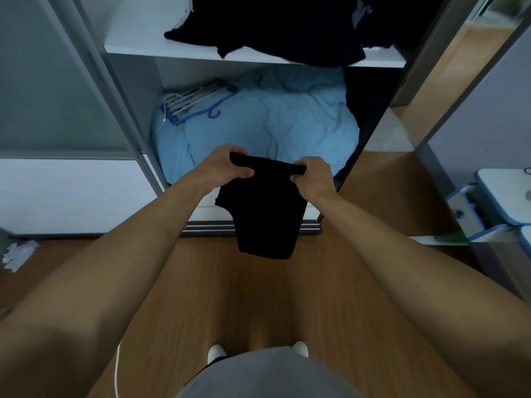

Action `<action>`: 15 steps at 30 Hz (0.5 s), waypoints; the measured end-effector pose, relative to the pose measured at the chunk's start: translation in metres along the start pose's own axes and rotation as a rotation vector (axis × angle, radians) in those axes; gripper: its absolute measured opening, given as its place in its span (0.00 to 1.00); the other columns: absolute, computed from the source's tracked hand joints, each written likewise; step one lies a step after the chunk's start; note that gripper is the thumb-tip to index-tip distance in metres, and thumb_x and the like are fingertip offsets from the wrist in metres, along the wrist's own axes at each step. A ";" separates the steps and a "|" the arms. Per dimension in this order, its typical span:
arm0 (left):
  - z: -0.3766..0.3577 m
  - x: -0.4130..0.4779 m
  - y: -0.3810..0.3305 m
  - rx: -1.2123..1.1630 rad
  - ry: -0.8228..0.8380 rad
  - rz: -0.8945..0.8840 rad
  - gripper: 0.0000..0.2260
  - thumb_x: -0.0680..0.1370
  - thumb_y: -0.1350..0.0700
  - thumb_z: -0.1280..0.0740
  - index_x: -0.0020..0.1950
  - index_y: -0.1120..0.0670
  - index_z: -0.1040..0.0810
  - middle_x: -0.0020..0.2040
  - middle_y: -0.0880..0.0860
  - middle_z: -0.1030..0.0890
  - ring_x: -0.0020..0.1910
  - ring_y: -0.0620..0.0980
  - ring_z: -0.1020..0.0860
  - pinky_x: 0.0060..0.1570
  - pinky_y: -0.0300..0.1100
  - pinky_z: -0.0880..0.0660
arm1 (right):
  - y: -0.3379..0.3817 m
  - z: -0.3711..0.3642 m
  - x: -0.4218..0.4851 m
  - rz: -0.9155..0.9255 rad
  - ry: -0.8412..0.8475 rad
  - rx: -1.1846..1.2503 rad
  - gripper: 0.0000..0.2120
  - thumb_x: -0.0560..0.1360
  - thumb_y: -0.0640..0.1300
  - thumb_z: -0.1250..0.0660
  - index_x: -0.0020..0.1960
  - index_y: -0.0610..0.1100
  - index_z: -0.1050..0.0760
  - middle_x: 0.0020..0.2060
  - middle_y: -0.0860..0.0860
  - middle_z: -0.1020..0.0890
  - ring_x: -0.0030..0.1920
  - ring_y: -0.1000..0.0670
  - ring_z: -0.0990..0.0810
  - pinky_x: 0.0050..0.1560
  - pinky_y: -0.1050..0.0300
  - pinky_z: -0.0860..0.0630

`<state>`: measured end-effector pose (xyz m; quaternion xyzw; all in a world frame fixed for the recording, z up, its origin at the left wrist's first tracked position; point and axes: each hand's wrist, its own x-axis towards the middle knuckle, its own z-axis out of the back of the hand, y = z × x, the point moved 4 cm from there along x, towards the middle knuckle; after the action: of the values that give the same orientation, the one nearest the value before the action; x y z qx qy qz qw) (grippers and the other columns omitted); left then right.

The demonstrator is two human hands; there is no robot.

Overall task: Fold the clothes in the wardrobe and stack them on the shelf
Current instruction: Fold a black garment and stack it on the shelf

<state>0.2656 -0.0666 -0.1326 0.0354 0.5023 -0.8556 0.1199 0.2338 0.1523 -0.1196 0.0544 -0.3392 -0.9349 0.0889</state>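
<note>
1. Head view looks down into an open wardrobe [126,110], which stands on a wooden floor [258,297].
2. Its lower compartment is filled by light blue bedding [273,119], all wrinkled.
3. On the white shelf [138,41] above it lies an unfolded pile of dark clothes [287,27]. One part of the pile hangs over the front edge of the shelf.
4. At the right side stands a small white and blue cabinet [502,193] with one drawer pulled out.
5. A black garment [267,214] is held in the air in front of the wardrobe, lower than the shelf. It hangs down freely from its top edge.
6. The left hand [227,168] grips the top left corner of the garment with the fingers curled around the cloth. The right hand [313,176] grips the top right corner in the same way. Both hands are near each other at almost the same height, and the top edge runs between them.
7. Some hangers [195,101] lie on the bedding at the back left.
8. Crumpled white paper [17,254] lies on the floor at the far left.
</note>
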 end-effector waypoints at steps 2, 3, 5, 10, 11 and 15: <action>0.001 0.000 -0.003 0.085 -0.038 -0.042 0.24 0.72 0.61 0.24 0.67 0.54 0.25 0.59 0.51 0.24 0.52 0.44 0.25 0.41 0.22 0.31 | 0.000 0.004 0.003 0.003 -0.026 0.015 0.09 0.77 0.37 0.31 0.57 0.39 0.18 0.55 0.41 0.18 0.56 0.43 0.20 0.58 0.51 0.24; 0.002 0.001 -0.004 0.109 -0.057 -0.058 0.24 0.72 0.62 0.25 0.67 0.55 0.25 0.60 0.52 0.24 0.55 0.46 0.25 0.45 0.26 0.30 | 0.001 0.006 0.005 0.010 -0.048 0.012 0.07 0.77 0.38 0.31 0.55 0.40 0.17 0.55 0.41 0.20 0.56 0.43 0.20 0.56 0.54 0.24; 0.005 0.000 -0.007 0.156 -0.095 -0.093 0.21 0.72 0.62 0.25 0.65 0.56 0.24 0.60 0.53 0.23 0.58 0.49 0.24 0.52 0.34 0.30 | 0.001 0.011 0.008 0.033 -0.109 -0.021 0.08 0.77 0.40 0.29 0.55 0.41 0.17 0.60 0.41 0.26 0.59 0.43 0.25 0.57 0.59 0.27; 0.022 0.000 -0.016 0.301 -0.246 -0.186 0.15 0.69 0.56 0.23 0.55 0.53 0.19 0.55 0.54 0.30 0.57 0.50 0.31 0.58 0.37 0.33 | 0.005 0.024 0.007 0.097 -0.089 0.187 0.08 0.76 0.39 0.28 0.55 0.40 0.17 0.64 0.48 0.24 0.62 0.52 0.25 0.63 0.63 0.30; 0.024 0.001 -0.017 0.287 -0.238 -0.186 0.14 0.69 0.58 0.23 0.53 0.53 0.19 0.56 0.55 0.31 0.58 0.50 0.33 0.59 0.37 0.33 | 0.007 0.025 0.005 0.106 -0.064 0.214 0.07 0.76 0.39 0.28 0.54 0.40 0.16 0.58 0.47 0.19 0.58 0.49 0.21 0.62 0.58 0.25; 0.028 0.000 -0.026 0.227 -0.121 -0.184 0.08 0.70 0.64 0.29 0.39 0.53 0.25 0.39 0.51 0.23 0.41 0.48 0.25 0.33 0.28 0.32 | 0.021 0.035 -0.002 0.104 -0.013 0.332 0.09 0.74 0.38 0.26 0.54 0.41 0.15 0.50 0.47 0.14 0.51 0.49 0.16 0.60 0.49 0.20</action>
<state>0.2604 -0.0783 -0.0966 -0.0489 0.3952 -0.9149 0.0665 0.2330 0.1586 -0.0798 0.0444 -0.4919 -0.8605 0.1247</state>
